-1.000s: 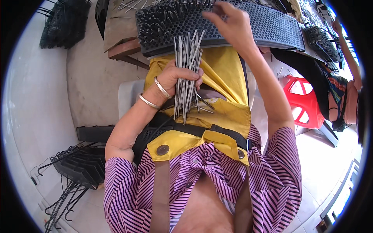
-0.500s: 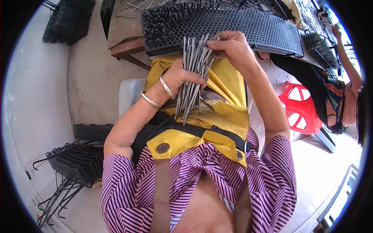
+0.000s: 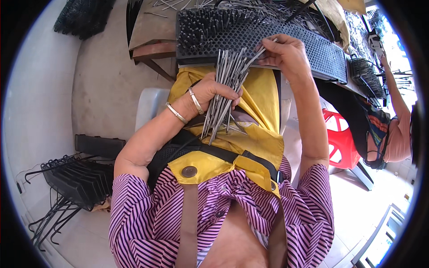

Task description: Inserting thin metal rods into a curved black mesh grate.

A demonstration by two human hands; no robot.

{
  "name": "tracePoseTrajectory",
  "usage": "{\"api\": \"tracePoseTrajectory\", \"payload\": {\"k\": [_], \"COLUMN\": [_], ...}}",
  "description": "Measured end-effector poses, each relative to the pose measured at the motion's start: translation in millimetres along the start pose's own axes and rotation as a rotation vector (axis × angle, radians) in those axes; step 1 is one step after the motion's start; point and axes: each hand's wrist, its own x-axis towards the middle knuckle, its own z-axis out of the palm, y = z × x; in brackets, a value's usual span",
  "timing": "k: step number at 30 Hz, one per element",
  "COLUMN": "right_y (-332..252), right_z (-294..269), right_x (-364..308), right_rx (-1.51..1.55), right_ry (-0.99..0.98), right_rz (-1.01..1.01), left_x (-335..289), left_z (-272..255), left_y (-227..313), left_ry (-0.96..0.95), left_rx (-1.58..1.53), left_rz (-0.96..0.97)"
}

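Rods (image 3: 229,71) fill the left hand (image 3: 210,91), its fingers clenched around their middle, over the yellow apron (image 3: 263,105). The right hand (image 3: 287,56), at the far perforated black tray (image 3: 325,57) a second ago, now pinches a rod's far end and leans it right, away from the bundle; one piece seems to be parting from the rest. The rods look thin, straight and dull grey, their ends uneven and fanned. Dark upright pieces (image 3: 201,29) crowd the tray's left side.
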Motion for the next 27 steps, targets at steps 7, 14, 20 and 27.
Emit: {"api": "tracePoseTrajectory", "payload": {"k": [7, 14, 20, 27], "right_y": [-4, 11, 13, 3], "right_z": [-18, -20, -27, -14], "right_x": [23, 61, 81, 82], "right_rx": [0.133, 0.120, 0.003, -0.279], "right_ry": [0.061, 0.208, 0.146, 0.208], "right_rz": [-0.249, -0.494, -0.635, -0.589], "left_x": [-2, -2, -2, -3], "left_z": [1, 1, 1, -1], "left_y": [2, 2, 1, 0], "left_ry": [-0.057, -0.049, -0.067, -0.058], "left_rx": [-0.073, -0.077, -0.078, -0.079], "left_rz": [0.043, 0.042, 0.050, 0.056]}}
